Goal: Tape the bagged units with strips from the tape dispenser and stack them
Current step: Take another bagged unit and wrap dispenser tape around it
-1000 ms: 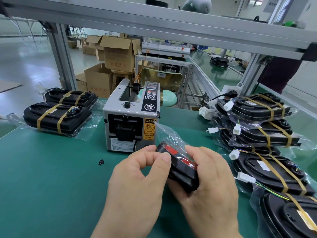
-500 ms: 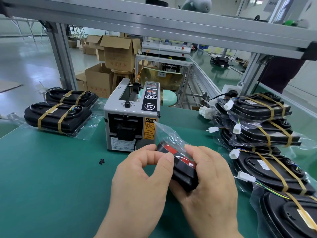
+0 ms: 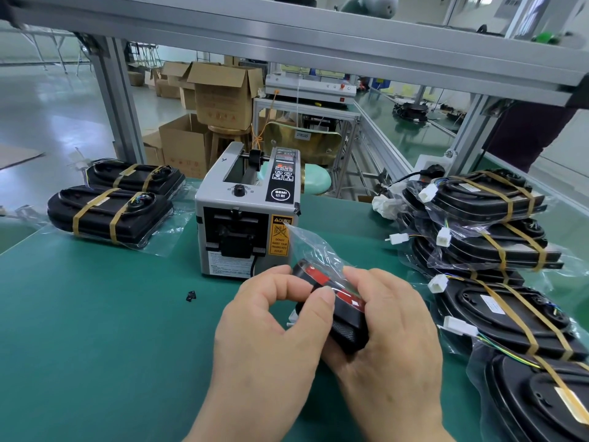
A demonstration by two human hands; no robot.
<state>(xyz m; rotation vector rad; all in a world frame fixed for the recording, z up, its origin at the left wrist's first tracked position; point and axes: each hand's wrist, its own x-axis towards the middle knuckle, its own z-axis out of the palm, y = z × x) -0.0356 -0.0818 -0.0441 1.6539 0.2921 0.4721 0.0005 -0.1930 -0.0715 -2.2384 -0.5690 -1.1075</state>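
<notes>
A small black bagged unit (image 3: 345, 327) with a red strip on top is held above the green table in front of me. My left hand (image 3: 267, 330) pinches its near left edge between thumb and fingers. My right hand (image 3: 392, 333) wraps around its right side from below. The clear bag's loose end (image 3: 306, 244) sticks up toward the grey tape dispenser (image 3: 245, 218), which stands just behind the hands. Two taped black units (image 3: 108, 208) lie at the left. A pile of taped bagged units (image 3: 490, 240) fills the right side.
The green table mat (image 3: 95, 330) stretches to the left of my hands, with a small black scrap (image 3: 190, 295) on it. An aluminium frame beam (image 3: 287, 36) runs overhead and a post (image 3: 118, 103) stands at the back left. Cardboard boxes (image 3: 220, 90) sit beyond the table.
Both hands keep hold of the small bagged unit in nearly the same place. My left fingers have curled a little tighter over its edge.
</notes>
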